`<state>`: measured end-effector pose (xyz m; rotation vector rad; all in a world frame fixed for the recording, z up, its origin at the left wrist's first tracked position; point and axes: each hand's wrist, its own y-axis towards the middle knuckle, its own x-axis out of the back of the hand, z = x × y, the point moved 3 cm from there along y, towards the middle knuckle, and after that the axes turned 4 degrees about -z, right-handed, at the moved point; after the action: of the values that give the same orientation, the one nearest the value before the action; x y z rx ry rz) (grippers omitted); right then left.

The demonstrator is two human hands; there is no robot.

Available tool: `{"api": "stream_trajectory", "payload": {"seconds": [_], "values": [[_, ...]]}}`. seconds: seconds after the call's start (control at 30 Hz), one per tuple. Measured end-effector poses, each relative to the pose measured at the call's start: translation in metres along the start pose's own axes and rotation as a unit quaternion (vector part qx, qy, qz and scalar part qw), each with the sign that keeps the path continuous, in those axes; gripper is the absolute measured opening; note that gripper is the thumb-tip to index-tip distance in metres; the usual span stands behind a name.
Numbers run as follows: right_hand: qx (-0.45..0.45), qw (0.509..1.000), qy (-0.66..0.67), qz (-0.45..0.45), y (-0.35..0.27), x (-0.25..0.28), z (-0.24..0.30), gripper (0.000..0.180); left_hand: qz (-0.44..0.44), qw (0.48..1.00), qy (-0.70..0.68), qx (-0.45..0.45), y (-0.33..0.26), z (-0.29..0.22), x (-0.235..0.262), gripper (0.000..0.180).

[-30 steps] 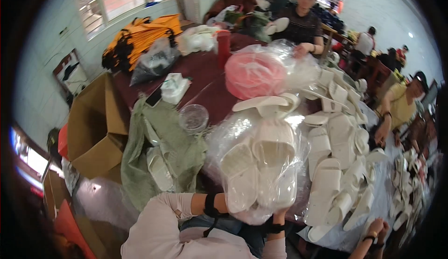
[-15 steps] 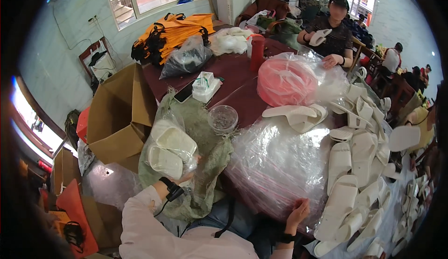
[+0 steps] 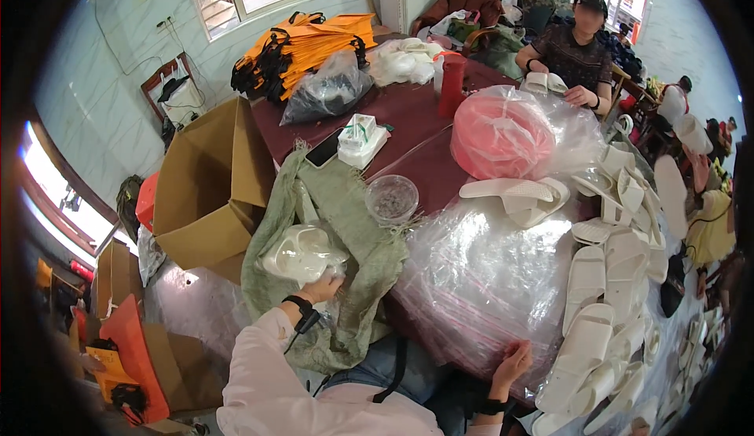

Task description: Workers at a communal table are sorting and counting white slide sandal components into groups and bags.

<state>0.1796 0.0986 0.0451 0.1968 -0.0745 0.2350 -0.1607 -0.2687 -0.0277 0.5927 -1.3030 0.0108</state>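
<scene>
- The bagged white slippers point(image 3: 302, 254) sit at the green woven sack point(image 3: 353, 220); inside its mouth or on top, I can't tell.
- The left hand point(image 3: 323, 287) is at their near end, fingers curled; whether gripping, I can't tell.
- The right hand point(image 3: 512, 365), half-open and empty, is by clear plastic bags point(image 3: 487, 279).
- Loose white slippers point(image 3: 583, 342) crowd the right.

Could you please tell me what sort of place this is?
It is probably a small workshop or packing room. Many loose white slippers lie at the right, a stack of clear plastic bags covers part of the table, and a large open cardboard box stands at the left.
</scene>
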Motion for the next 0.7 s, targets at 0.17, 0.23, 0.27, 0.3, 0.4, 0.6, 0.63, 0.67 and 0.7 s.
{"api": "stream_trajectory", "payload": {"seconds": [0.17, 0.23, 0.27, 0.3, 0.4, 0.6, 0.63, 0.67, 0.7], "values": [[0.005, 0.999, -0.036, 0.009, -0.001, -0.004, 0.011, 0.046, 0.038, 0.517, -0.594, 0.615, -0.031, 0.053, -0.028, 0.047], [-0.013, 1.000, -0.005, -0.009, -0.001, -0.003, 0.010, 0.046, 0.035, 0.479, -0.580, 0.658, -0.027, 0.057, -0.026, 0.045], [-0.014, 1.000, -0.008, -0.012, -0.001, -0.001, 0.008, 0.046, 0.031, 0.465, -0.543, 0.699, -0.021, 0.054, -0.017, 0.043], [-0.010, 0.999, -0.024, -0.020, -0.001, 0.002, 0.005, 0.047, 0.028, 0.449, -0.504, 0.737, -0.018, 0.051, -0.014, 0.042], [0.001, 0.999, -0.038, -0.002, 0.000, 0.001, 0.004, 0.047, 0.039, 0.468, -0.420, 0.777, -0.054, 0.068, -0.036, 0.052], [0.008, 1.000, -0.018, -0.012, 0.000, -0.001, 0.006, 0.046, 0.124, 0.723, -0.170, 0.658, -0.075, 0.089, -0.062, 0.070], [0.005, 0.999, -0.027, -0.015, 0.000, -0.001, 0.004, 0.046, 0.124, 0.724, -0.169, 0.658, -0.076, 0.091, -0.062, 0.070], [0.004, 1.000, -0.023, -0.011, 0.000, -0.002, 0.004, 0.046, 0.084, 0.750, -0.161, 0.636, -0.082, 0.095, -0.061, 0.065], [-0.011, 1.000, -0.017, -0.008, -0.001, -0.004, 0.003, 0.045, 0.045, 0.774, -0.152, 0.613, -0.088, 0.100, -0.059, 0.061]]}}
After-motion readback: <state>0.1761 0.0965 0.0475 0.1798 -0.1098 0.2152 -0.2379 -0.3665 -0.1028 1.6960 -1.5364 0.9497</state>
